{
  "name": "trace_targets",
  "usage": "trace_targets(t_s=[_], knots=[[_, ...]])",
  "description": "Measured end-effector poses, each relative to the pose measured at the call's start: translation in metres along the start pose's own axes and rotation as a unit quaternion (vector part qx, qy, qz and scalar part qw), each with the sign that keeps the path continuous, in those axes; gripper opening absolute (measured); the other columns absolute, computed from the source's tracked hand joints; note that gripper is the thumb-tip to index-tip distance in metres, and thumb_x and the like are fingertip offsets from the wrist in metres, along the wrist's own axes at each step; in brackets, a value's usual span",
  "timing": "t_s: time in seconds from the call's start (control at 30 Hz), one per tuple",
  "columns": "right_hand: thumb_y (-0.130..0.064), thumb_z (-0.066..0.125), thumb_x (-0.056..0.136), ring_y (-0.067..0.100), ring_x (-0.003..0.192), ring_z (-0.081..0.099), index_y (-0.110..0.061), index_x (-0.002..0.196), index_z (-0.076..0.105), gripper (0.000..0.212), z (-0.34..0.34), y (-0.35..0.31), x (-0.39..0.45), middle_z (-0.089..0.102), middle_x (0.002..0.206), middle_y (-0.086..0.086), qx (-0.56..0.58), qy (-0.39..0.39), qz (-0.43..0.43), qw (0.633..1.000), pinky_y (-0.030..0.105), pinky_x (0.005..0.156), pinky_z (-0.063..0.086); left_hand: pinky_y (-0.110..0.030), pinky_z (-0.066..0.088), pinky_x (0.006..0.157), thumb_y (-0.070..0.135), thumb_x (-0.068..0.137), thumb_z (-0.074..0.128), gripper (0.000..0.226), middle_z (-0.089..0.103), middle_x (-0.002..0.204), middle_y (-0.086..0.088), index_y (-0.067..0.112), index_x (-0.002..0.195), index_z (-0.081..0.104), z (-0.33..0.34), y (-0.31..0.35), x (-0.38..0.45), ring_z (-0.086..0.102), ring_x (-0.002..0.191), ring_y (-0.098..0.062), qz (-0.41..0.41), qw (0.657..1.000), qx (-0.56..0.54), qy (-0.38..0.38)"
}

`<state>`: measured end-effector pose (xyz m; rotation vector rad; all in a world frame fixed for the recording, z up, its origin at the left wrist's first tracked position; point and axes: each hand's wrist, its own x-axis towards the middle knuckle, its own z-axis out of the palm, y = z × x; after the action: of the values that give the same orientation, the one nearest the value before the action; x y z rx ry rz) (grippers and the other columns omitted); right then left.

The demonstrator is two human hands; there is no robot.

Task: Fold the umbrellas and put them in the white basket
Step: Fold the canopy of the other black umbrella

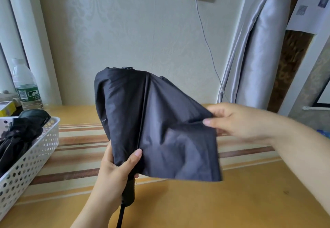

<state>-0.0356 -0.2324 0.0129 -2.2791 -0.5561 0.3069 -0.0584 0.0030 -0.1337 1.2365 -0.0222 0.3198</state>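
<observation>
My left hand (116,170) clamps the umbrella (151,120) upright at its base, steadying it at centre frame. My right hand (237,120) pinches a canopy flap out toward 3 o'clock, to flatten it for wrapping. Basket (35,156) waits at 9 o'clock, one umbrella already inside.

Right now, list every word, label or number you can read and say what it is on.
"sun": pale letters at the left edge of the dark umbrella canopy; anything before them is hidden.
Water bottle: green label with barcode, print too blurred to read.
Yellow box: print unreadable.
Papers top right: blurred patches, unreadable.
</observation>
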Motion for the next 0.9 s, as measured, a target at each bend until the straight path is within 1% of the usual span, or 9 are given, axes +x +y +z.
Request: trace_targets(t_s=[0.07,0.17,0.23,0.3,0.37,0.47,0.53,0.7,0.9], knots=[[0.003,0.046,0.091,0.011,0.055,0.053,0.018,0.095,0.053,0.017,-0.01,-0.008,-0.008,0.053,0.06,-0.001,0.08,0.016,0.02,0.996,0.031,0.07,0.041,-0.023,0.044,0.042,0.012,0.067,0.083,0.038,0.061,0.07,-0.003,0.022,0.095,0.059,-0.001,-0.001,0.001,0.05,0.048,-0.02,-0.007,1.0,-0.004,0.02],[0.002,0.045,0.086,0.012,0.05,0.027,0.009,0.07,0.043,0.017,-0.014,-0.01,-0.007,0.022,0.063,0.008,0.044,0.095,0.03,0.994,0.032,0.061,0.026,-0.023,0.045,0.043,0.016,0.07,0.076,0.038,0.064,0.078,-0.004,0.023,0.102,0.059,0.002,-0.003,0.001,0.053,0.05,-0.017,-0.004,1.0,-0.005,0.017],[-0.015,0.05,0.096,0.032,0.06,0.043,0.01,0.077,0.051,0.031,-0.008,-0.008,-0.003,0.045,0.066,0.02,-0.03,0.1,0.015,0.994,0.038,0.069,0.041,-0.023,0.047,0.045,0.021,0.065,0.084,0.049,0.067,0.081,-0.003,0.024,0.107,0.059,0.001,-0.004,0.001,0.057,0.053,-0.015,0.002,1.0,0.007,0.01],[-0.046,0.06,0.085,0.026,0.087,0.066,-0.014,0.094,0.072,0.035,0.001,-0.007,-0.003,0.071,0.091,0.007,-0.058,0.113,0.001,0.992,0.036,0.088,0.051,-0.024,0.047,0.046,0.022,0.063,0.087,0.052,0.066,0.081,-0.004,0.022,0.107,0.059,0.0,-0.004,0.001,0.056,0.052,-0.015,0.002,1.0,0.005,0.01],[-0.042,0.067,0.08,0.013,0.091,0.069,-0.019,0.101,0.072,0.032,0.004,-0.003,0.0,0.074,0.098,0.001,0.007,0.206,-0.019,0.978,0.028,0.089,0.053,-0.025,0.047,0.046,0.024,0.063,0.087,0.053,0.065,0.081,-0.003,0.022,0.108,0.058,0.0,-0.003,0.001,0.056,0.051,-0.015,-0.001,1.0,0.004,0.013],[-0.022,0.073,0.082,0.013,0.073,0.065,-0.013,0.084,0.069,0.01,0.004,-0.002,0.005,0.074,0.085,0.008,0.076,0.324,-0.039,0.942,0.024,0.073,0.053,-0.025,0.047,0.046,0.025,0.063,0.075,0.046,0.065,0.08,0.001,0.026,0.105,0.058,0.0,-0.003,0.001,0.056,0.051,-0.014,-0.007,1.0,0.004,0.021],[-0.023,0.072,0.083,0.011,0.071,0.062,-0.011,0.082,0.069,0.012,0.007,-0.005,0.006,0.073,0.083,0.01,0.058,0.311,-0.041,0.948,0.022,0.068,0.052,-0.025,0.047,0.046,0.025,0.062,0.073,0.044,0.066,0.079,0.002,0.026,0.104,0.058,0.0,-0.002,0.001,0.056,0.051,-0.013,-0.008,1.0,0.005,0.022],[-0.022,0.074,0.082,0.016,0.076,0.061,-0.014,0.081,0.069,0.01,0.017,-0.01,0.012,0.071,0.094,0.017,0.047,0.235,-0.008,0.971,0.043,0.089,0.052,-0.027,0.05,0.049,0.025,0.062,0.072,0.049,0.071,0.081,0.01,0.027,0.109,0.058,0.002,-0.002,-0.001,0.063,0.059,-0.009,-0.001,1.0,0.013,0.014],[-0.02,0.065,0.091,0.015,0.074,0.065,-0.015,0.086,0.072,0.009,0.028,-0.009,0.022,0.075,0.087,0.006,0.032,0.15,0.021,0.988,0.032,0.077,0.054,-0.028,0.049,0.05,0.023,0.063,0.085,0.054,0.072,0.086,0.006,0.029,0.109,0.059,0.001,-0.002,0.0,0.065,0.063,-0.012,-0.003,1.0,0.018,0.005]])
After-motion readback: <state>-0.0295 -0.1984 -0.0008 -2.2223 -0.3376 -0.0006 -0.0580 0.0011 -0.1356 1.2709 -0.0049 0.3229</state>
